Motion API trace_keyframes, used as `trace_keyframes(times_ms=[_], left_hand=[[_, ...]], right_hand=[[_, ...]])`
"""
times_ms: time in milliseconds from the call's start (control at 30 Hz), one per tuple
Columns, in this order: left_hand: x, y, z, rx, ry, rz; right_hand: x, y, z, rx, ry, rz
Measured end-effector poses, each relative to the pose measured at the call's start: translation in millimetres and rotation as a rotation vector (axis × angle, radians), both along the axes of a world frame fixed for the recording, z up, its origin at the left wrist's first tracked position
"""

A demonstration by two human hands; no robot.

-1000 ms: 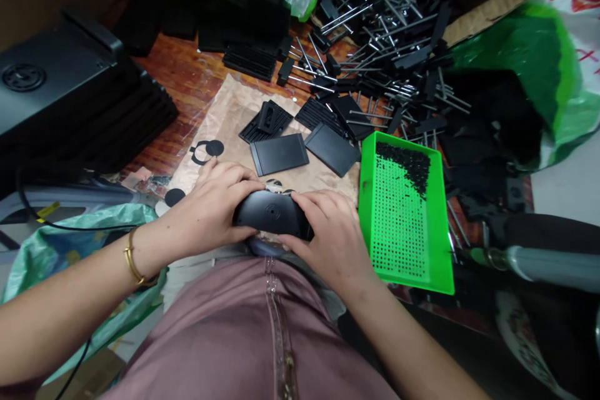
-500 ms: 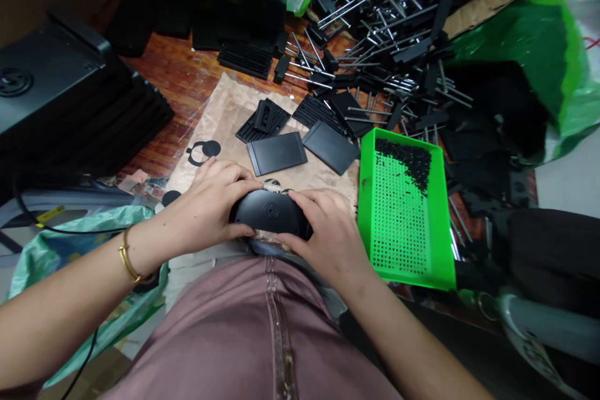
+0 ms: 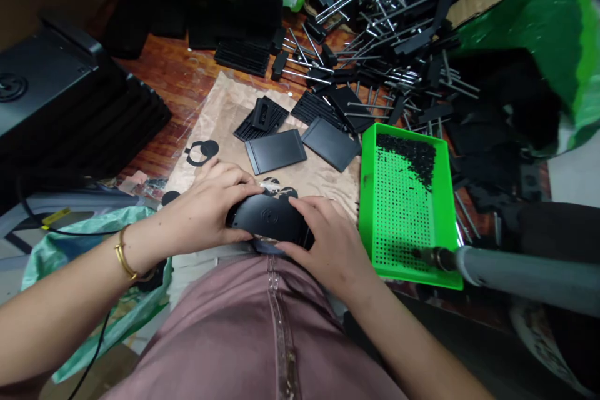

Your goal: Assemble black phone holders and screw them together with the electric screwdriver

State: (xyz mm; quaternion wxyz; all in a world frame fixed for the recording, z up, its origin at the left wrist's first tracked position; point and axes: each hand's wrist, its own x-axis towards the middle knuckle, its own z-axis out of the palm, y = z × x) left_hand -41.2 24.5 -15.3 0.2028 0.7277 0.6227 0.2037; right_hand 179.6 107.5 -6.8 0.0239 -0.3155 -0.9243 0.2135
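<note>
A black rounded plastic part (image 3: 268,215) with a faint round mark on its face lies between my hands, close to my body. My left hand (image 3: 213,200) grips its left end, thumb on the near edge and fingers on the far edge. My right hand (image 3: 325,234) holds the right end in the same way. The part's underside is hidden. Just beyond it, flat black plates (image 3: 276,151) and ribbed black plates (image 3: 317,110) lie on brown paper (image 3: 225,115).
A green perforated basket (image 3: 365,200) with small black pieces stands at right. A grey cylindrical tool (image 3: 525,278), like an electric screwdriver, reaches over its near corner. Black parts with metal rods (image 3: 375,31) are heaped behind. Stacked black parts (image 3: 60,106) stand at left.
The grey tool has swung up and left over the basket's near corner. My right fingers have shifted slightly on the black part; both hands stay on it.
</note>
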Motion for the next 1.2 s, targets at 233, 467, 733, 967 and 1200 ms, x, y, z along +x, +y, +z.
trace_keyframes(times_ms=[233,467,733,967,1200], left_hand=[[-3.3,3.2,9.1,-0.078,0.002,-0.058],[-2.0,-3.0,-2.2,0.025,-0.019,-0.012],[-0.5,-3.1,5.0,-0.001,0.018,-0.037],[-5.2,-6.2,17.4,0.047,0.045,-0.007],[-15.9,-18.7,0.1,0.039,0.089,0.075]], right_hand=[[0.5,-6.5,0.4,0.098,0.018,0.003],[1.2,-9.0,-3.0,0.111,0.056,-0.002],[0.9,-16.4,-0.9,0.176,0.034,-0.021],[6.4,-5.9,9.2,0.218,0.094,-0.075],[30.4,8.8,12.2,0.25,0.132,-0.153]])
